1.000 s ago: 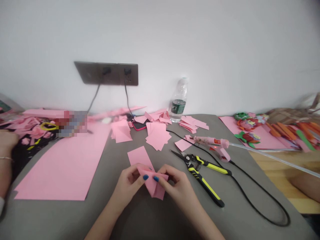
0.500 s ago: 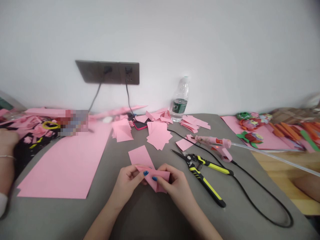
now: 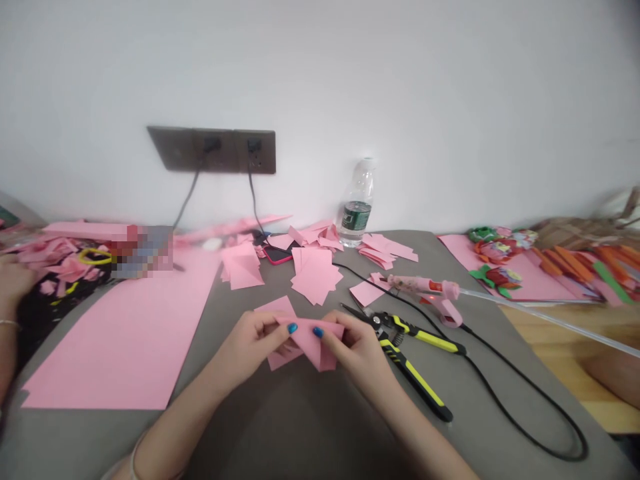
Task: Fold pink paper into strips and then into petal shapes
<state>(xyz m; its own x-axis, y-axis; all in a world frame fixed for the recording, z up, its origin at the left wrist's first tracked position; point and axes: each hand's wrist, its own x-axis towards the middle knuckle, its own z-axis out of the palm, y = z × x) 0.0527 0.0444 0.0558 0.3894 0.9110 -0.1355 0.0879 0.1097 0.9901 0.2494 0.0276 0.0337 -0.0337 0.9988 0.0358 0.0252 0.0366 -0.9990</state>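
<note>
Between my two hands is a folded piece of pink paper [image 3: 313, 345], creased with a pointed flap hanging down. My left hand [image 3: 260, 343] pinches its left end, thumb in front and fingers behind. At the right end my right hand [image 3: 351, 341] grips it the same way. Under and behind the held piece lies another pink paper sheet [image 3: 276, 306], partly covered by my left hand. A pair of pruning shears [image 3: 415, 373] with black and yellow handles rests just right of my right hand, its jaws pointing toward the back left.
A pink glue gun [image 3: 425, 287] with a clear stick and looping black cable lies at right. Stacks of pink squares [image 3: 315, 277], a water bottle [image 3: 356, 213], a phone [image 3: 278, 255] and large pink sheets [image 3: 125, 340] surround the hands. Another person's hand [image 3: 15, 287] is at far left.
My hands have risen slightly with the pink paper, and its upper edge is now straighter and more level. The other person's hand at left has shifted a little. The view has tilted slightly.
</note>
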